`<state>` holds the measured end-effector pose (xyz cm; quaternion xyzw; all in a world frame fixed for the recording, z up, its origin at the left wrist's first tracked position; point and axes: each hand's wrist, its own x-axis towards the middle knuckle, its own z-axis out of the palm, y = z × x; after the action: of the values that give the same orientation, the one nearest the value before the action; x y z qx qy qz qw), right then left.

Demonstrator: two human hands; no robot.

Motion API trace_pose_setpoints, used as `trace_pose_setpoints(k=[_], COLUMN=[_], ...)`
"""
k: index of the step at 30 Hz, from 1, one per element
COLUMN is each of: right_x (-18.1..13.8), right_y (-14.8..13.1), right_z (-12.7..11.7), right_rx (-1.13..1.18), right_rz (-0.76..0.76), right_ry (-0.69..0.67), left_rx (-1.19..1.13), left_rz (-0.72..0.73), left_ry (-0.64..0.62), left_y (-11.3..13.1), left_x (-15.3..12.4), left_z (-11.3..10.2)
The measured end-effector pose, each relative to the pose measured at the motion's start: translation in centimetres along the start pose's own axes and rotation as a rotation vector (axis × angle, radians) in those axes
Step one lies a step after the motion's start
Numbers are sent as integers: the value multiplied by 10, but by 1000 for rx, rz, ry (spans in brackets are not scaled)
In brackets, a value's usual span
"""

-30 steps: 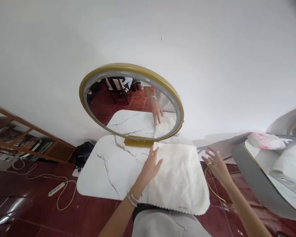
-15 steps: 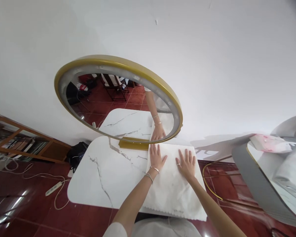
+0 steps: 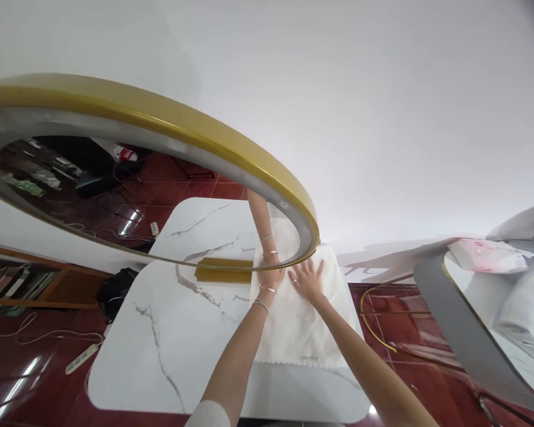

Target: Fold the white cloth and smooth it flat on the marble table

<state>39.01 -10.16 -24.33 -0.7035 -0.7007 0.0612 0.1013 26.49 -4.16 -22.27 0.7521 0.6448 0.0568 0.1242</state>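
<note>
— Where to find the white cloth point(image 3: 309, 338)?
— On the right-hand part of the grey-veined bench point(image 3: 196, 362), laid out mostly flat, faintly wrinkled, with a scalloped edge nearest the wearer and a small grey marking just inside that edge.
— And the right hand point(image 3: 308, 281)?
— Palm down on the cloth, fingers fanned apart, with a ring on one of them.
— The left hand point(image 3: 271, 277)?
— Also resting on the cloth, near its left edge and just beside the right hand, with bracelets point(image 3: 261, 303) at the wrist. Fingers hidden behind the lower rim of the gold-framed mirror point(image 3: 160, 196); impossible to tell whether spread or pressed together.
— Farther out?
— To the right, a pink-and-white packet point(image 3: 487, 255) on a grey-sided stand point(image 3: 442, 302). To the left, a power strip point(image 3: 80, 359) on the red floor point(image 3: 62, 397) and a black bag point(image 3: 117, 292) beside the bench.
</note>
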Motion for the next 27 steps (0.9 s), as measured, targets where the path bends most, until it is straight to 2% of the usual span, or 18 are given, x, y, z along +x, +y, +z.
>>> trace_pose_setpoints(k=[4,7,9,12,14,16,18,21,27], right_x=[10,-4,-26,-63,-80,-82,-73,-47,-13], right_y=[7,15,19,20,18,14,12,15,41], right_z=[-2,-1,1,4,6,7,8,8,5], right_rx=[22,11,-15,-60,-81,-92,-98,-93,-54], right_rz=[76,158,143,67,36,25,27,25,59], right_ry=[15,72,116,173,197,202,184,121,92], left_rx=[15,7,1,4,15,31,29,-47,-188], left_rz=[-36,37,143,271,294,281,303,438,549], left_ry=[-51,-52,-8,129,202,232,217,132,57], left_y=[5,6,1,-11,-16,-13,-4,16,41], left_x=[12,-2,-22,-56,-71,-76,-69,-46,1], left_z=[4,3,1,4,8,13,18,25,35])
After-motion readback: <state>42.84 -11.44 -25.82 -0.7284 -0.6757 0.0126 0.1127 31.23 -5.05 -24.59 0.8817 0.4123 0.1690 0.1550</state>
